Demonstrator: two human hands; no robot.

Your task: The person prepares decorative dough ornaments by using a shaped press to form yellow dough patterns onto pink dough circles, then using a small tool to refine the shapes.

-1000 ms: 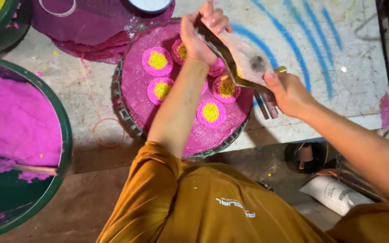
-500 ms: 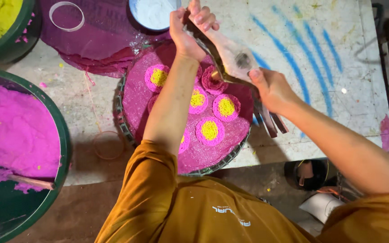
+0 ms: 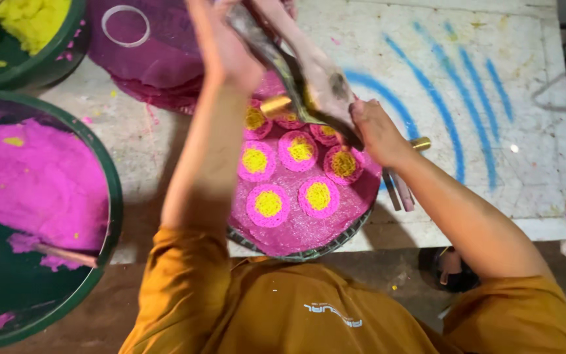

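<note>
A worn white table (image 3: 532, 85) streaked with blue paint fills the view, smudged pink near its edges. On it, in front of the person, sits a round tray (image 3: 296, 246) coated in pink powder, with a cluster of pink discs (image 3: 268, 204) on it, each with a yellow centre. Both hands work above the tray's far side. The left hand (image 3: 227, 46) is raised, fingers curled about the upper end of a floppy piping bag (image 3: 309, 82); how tightly it grips I cannot tell, as the top of the hand is cut off by the frame. The right hand (image 3: 375, 128) pinches the bag's lower end, fingers closed round it, just above a disc (image 3: 343, 164). A brass nozzle (image 3: 275, 105) shows beside the bag. To do this well, it seems wise to keep the bag's tip steady and close over one centre, squeeze evenly from the top, and lift cleanly so no colour strays onto the pink rim. Two sticks (image 3: 397, 190) lie just right of the tray. At left a large green basin (image 3: 109, 190) holds pink powder (image 3: 34, 177); another bowl (image 3: 67, 49) beyond it holds yellow powder (image 3: 31, 19). A purple sheet (image 3: 165, 59) with a ring (image 3: 126, 26) on it lies behind. Below the table edge the floor is bare and brown, and a sandal (image 3: 450, 272) shows there
</note>
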